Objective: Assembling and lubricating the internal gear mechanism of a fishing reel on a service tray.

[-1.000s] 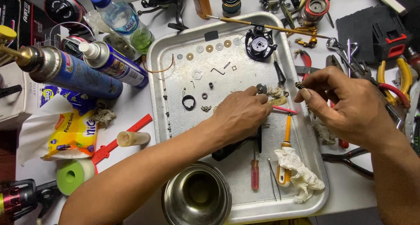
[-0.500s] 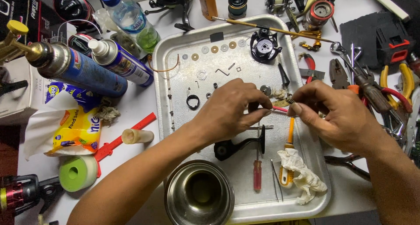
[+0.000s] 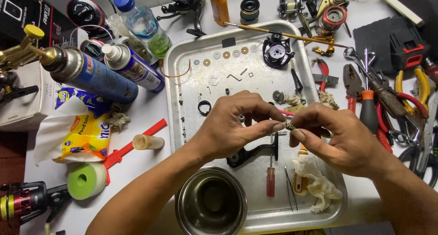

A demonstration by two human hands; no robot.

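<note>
I see both hands meet over the middle of the metal tray (image 3: 180, 79): the left hand (image 3: 230, 125) and the right hand (image 3: 340, 137) each pinch 1 small brass-coloured part (image 3: 289, 125) between thumb and forefinger, with the part held just above the tray floor. Below the hands lie a black crank handle (image 3: 251, 153), a red-handled screwdriver (image 3: 271, 178) and a crumpled white rag (image 3: 317, 184). A steel bowl (image 3: 211, 202) sits at the tray's near edge, and 2 spray cans (image 3: 98, 73) lie to the left

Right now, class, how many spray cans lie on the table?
2. A large blue can lies left of the tray; a smaller can lies beside it, nearer the tray. Others may be hidden.
</note>
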